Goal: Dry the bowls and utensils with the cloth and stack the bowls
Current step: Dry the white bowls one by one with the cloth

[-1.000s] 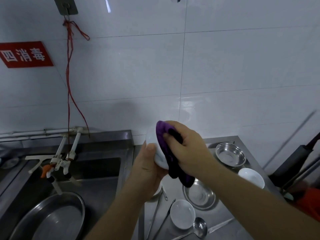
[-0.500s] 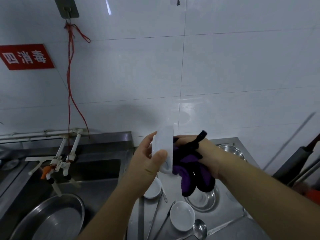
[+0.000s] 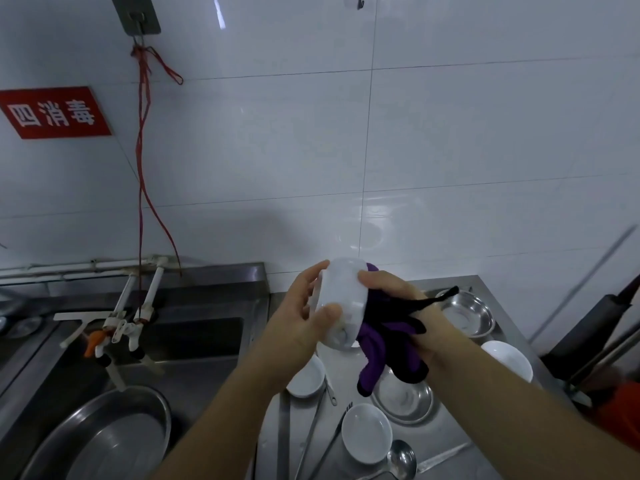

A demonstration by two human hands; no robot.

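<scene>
I hold a white bowl [image 3: 341,299] tipped on its side above the steel counter [image 3: 446,431], its outside facing me. My left hand [image 3: 298,327] grips its rim, thumb on the near edge. My right hand [image 3: 405,306] presses a purple and black cloth [image 3: 388,344] into the bowl's far side, and the cloth hangs down. On the counter lie white bowls [image 3: 366,433] [image 3: 306,377] [image 3: 507,360], steel bowls [image 3: 403,398] [image 3: 465,313], a ladle [image 3: 401,459], a fork [image 3: 332,441] and tongs [image 3: 313,431].
A steel sink [image 3: 194,337] with taps [image 3: 124,327] lies to the left, holding a large steel basin [image 3: 104,438]. White tiled wall stands close behind, with a red cord [image 3: 142,161] hanging. Dark handles [image 3: 595,327] lean at the right edge.
The bowl has been turned so its outside faces me. The cloth moved from over the rim to behind the bowl, and my right hand shifted right of it.
</scene>
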